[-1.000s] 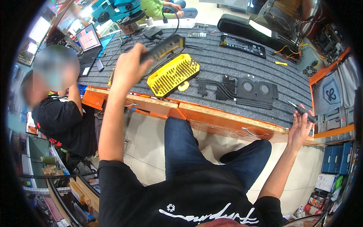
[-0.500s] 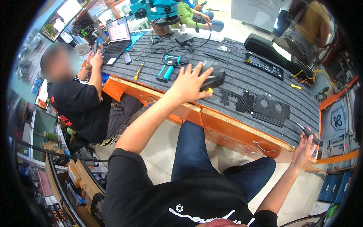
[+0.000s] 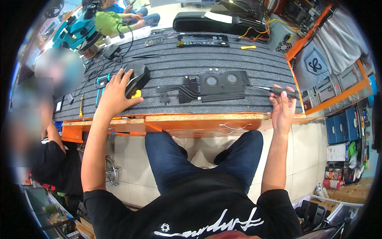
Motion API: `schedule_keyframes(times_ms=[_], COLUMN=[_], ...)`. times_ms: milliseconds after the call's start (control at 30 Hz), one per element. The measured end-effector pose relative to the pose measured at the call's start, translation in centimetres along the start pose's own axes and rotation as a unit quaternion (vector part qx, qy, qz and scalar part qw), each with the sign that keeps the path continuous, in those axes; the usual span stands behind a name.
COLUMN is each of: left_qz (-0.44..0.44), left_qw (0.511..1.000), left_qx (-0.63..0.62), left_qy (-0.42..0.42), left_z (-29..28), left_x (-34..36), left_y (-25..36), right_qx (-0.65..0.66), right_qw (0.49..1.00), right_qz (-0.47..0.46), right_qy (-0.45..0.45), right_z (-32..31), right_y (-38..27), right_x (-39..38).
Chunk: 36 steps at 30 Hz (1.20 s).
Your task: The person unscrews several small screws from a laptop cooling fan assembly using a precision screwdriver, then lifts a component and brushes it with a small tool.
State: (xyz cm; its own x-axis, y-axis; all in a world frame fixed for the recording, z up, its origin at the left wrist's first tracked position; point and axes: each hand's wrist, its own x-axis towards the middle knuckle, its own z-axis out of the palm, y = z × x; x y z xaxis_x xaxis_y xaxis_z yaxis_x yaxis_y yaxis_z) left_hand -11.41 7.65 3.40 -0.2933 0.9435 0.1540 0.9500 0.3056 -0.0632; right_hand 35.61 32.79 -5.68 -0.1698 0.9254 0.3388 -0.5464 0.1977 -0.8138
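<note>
My left hand point(image 3: 114, 95) has its fingers spread at the near left side of a black angular box-like object point(image 3: 139, 78), the fingertips against or just over its edge. By the thumb lies a small yellow piece point(image 3: 137, 94). My right hand point(image 3: 284, 105) holds a screwdriver with a dark handle point(image 3: 287, 94) between thumb and fingers. Its thin shaft points left, toward a black laptop cooling assembly point(image 3: 207, 95) with two round fans and flat heat pipes, which lies flat on the grey striped mat point(image 3: 167, 71). A small gap separates tip and assembly.
Farther back lie a laptop battery point(image 3: 203, 40), a yellow pry tool point(image 3: 248, 47), black tweezers point(image 3: 145, 56) and a long black case point(image 3: 193, 22). A power supply point(image 3: 281, 39) with yellow wires stands far right. Left are a teal microscope point(image 3: 75, 34), cables and a seated co-worker point(image 3: 51, 159).
The view has swung to the right, so the bench sits more squarely ahead. My left hand has slid left off the black object's top. The screwdriver stays in my right hand.
</note>
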Motion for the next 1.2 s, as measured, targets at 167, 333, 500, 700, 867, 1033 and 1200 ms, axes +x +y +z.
schedule_keyframes(times_ms=[167,333,500,700,867,1033,1200], left_qz=[-0.036,-0.023,0.131,0.216,0.383,0.42,0.386], left_qw=[0.998,0.998,0.973,0.94,0.898,0.89,0.908], left_qx=[-0.035,-0.05,-0.178,-0.261,-0.215,-0.163,-0.148], left_qy=[-0.023,0.007,0.071,0.047,-0.022,-0.079,-0.066], left_z=[-0.1,-0.6,-1.4,-1.1,0.3,1.6,2.2], left_x=[0.6,0.1,6.6,14.7,13.6,11.2,11.3], left_y=[-0.8,-1.6,7.0,10.9,14.4,16.7,17.1], right_qx=[-0.062,-0.145,-0.238,-0.307,-0.3,-0.259,-0.234], right_qw=[0.997,0.988,0.951,0.877,0.865,0.864,0.865], right_qz=[-0.007,-0.055,-0.133,-0.153,-0.152,-0.174,-0.212], right_qy=[0.055,-0.01,-0.148,-0.337,-0.373,-0.395,-0.389], right_z=[1.6,4.2,8.6,9.8,8.5,7.3,7.8], right_y=[-1.3,-2.4,-1.8,1.8,2.0,3.4,3.6], right_x=[1.3,6.7,12.1,15.2,14.4,14.6,15.1])
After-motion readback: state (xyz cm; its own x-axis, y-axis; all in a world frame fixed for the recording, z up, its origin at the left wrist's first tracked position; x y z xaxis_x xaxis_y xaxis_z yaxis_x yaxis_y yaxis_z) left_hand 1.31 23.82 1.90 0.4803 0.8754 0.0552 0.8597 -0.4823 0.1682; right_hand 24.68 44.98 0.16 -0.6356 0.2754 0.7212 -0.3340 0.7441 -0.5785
